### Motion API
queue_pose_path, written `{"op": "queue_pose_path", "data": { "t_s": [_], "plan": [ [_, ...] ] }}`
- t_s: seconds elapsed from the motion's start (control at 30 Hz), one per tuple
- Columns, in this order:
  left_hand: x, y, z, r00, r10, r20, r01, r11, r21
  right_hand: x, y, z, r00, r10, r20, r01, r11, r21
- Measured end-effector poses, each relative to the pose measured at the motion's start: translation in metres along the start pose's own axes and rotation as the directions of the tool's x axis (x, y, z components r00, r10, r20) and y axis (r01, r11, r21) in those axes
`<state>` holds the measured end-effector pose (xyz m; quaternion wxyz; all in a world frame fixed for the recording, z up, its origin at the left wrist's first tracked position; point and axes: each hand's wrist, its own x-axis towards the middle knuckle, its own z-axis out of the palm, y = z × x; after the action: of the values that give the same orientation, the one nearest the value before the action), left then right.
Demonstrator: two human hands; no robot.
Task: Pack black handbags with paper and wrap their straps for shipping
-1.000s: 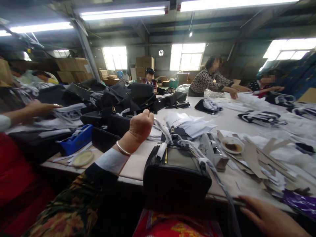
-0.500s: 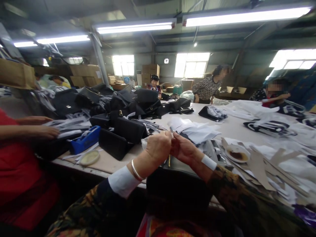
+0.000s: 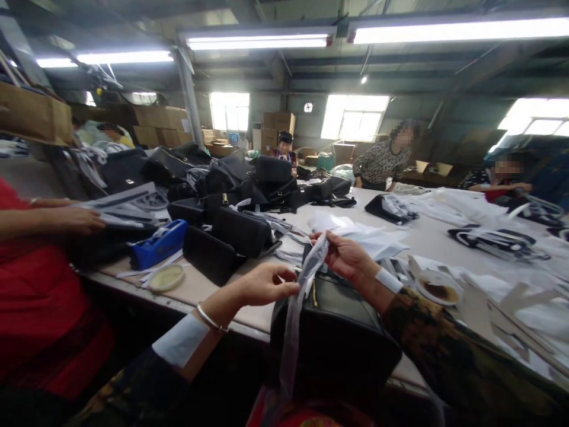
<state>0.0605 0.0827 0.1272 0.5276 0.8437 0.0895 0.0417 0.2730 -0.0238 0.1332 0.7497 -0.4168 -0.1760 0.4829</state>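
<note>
My right hand (image 3: 349,256) pinches the top of a long, translucent whitish strip (image 3: 291,335), perhaps plastic wrapping; whether anything is inside it I cannot tell. The strip hangs down in front of a black bag (image 3: 340,335), which lies at the table's near edge with a gold zip showing on top. Just left of the strip is my left hand (image 3: 267,283), its fingers curved and apart with nothing held in them. Its fingertips are close to the strip; whether they touch it I cannot tell.
Piled black bags (image 3: 237,228) fill the table's left and middle. A blue tape dispenser (image 3: 155,246) and a round lid (image 3: 166,277) lie at the left, by a red-clad person's hands (image 3: 82,218). White sheets (image 3: 377,234), a stained bowl (image 3: 440,287) and cardboard strips (image 3: 478,305) lie rightward.
My hands were together above the bag; my left hand has come away, down and left, with its fingers opened. The strip now hangs full length from my right hand. The view has shifted slightly.
</note>
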Motion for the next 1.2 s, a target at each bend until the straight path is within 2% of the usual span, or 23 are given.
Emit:
{"op": "queue_pose_path", "data": {
  "t_s": [0.07, 0.17, 0.23, 0.3, 0.33, 0.37, 0.4, 0.43, 0.5, 0.6, 0.77, 0.87, 1.0, 1.2],
  "plan": [
    [0.005, -0.002, 0.014, 0.999, 0.035, -0.026, -0.041, 0.963, -0.265, 0.006, 0.003, 0.004, 1.0, -0.003, 0.003, 0.003, 1.0, -0.009],
    [0.008, -0.009, 0.032, 0.997, -0.015, 0.076, 0.061, 0.751, -0.657, 0.013, 0.0, 0.006, 0.999, -0.038, -0.021, 0.038, 0.999, -0.008],
    [0.003, -0.013, 0.035, 0.99, -0.03, 0.141, 0.128, 0.631, -0.765, 0.015, -0.008, -0.004, 0.998, -0.058, -0.021, 0.057, 0.998, -0.036],
    [-0.004, -0.011, 0.027, 0.997, -0.026, 0.072, 0.073, 0.613, -0.786, 0.016, -0.017, -0.024, 0.998, 0.013, 0.054, -0.001, 0.977, -0.214],
    [-0.008, -0.007, 0.02, 1.0, -0.03, -0.005, 0.014, 0.616, -0.787, 0.018, -0.021, -0.037, 0.992, 0.083, 0.097, -0.039, 0.919, -0.393],
    [-0.009, -0.002, 0.011, 0.994, -0.038, -0.098, -0.053, 0.616, -0.786, 0.02, -0.025, -0.051, 0.979, 0.168, 0.118, -0.065, 0.8, -0.596],
    [-0.01, 0.004, 0.003, 0.981, -0.05, -0.186, -0.117, 0.613, -0.781, 0.023, -0.026, -0.064, 0.968, 0.23, 0.1, -0.068, 0.625, -0.777],
    [-0.009, 0.01, -0.005, 0.964, -0.062, -0.258, -0.168, 0.61, -0.774, 0.027, -0.026, -0.077, 0.968, 0.246, 0.056, -0.059, 0.437, -0.897],
    [-0.004, 0.023, -0.014, 0.936, -0.079, -0.342, -0.225, 0.613, -0.757, 0.04, -0.022, -0.096, 0.977, 0.211, -0.014, -0.055, 0.188, -0.981],
    [0.007, 0.037, -0.014, 0.925, -0.09, -0.368, -0.236, 0.624, -0.745, 0.063, -0.005, -0.11, 0.989, 0.147, -0.03, -0.033, 0.017, -0.999],
    [0.016, 0.05, 0.0, 0.939, -0.03, -0.341, -0.247, 0.63, -0.736, 0.095, 0.031, -0.112, 0.994, 0.103, -0.04, -0.015, -0.236, -0.972],
    [0.015, 0.057, -0.001, 0.937, 0.007, -0.351, -0.277, 0.626, -0.729, 0.103, 0.047, -0.116, 0.989, 0.124, -0.078, -0.035, -0.321, -0.947],
    [0.01, 0.067, -0.013, 0.901, 0.071, -0.429, -0.381, 0.602, -0.702, 0.107, 0.061, -0.123, 0.982, 0.174, -0.068, -0.001, -0.361, -0.932],
    [0.013, 0.082, -0.035, 0.816, 0.067, -0.575, -0.507, 0.562, -0.654, 0.105, 0.066, -0.134, 0.978, 0.2, 0.061, 0.118, -0.285, -0.951]
  ]
}}
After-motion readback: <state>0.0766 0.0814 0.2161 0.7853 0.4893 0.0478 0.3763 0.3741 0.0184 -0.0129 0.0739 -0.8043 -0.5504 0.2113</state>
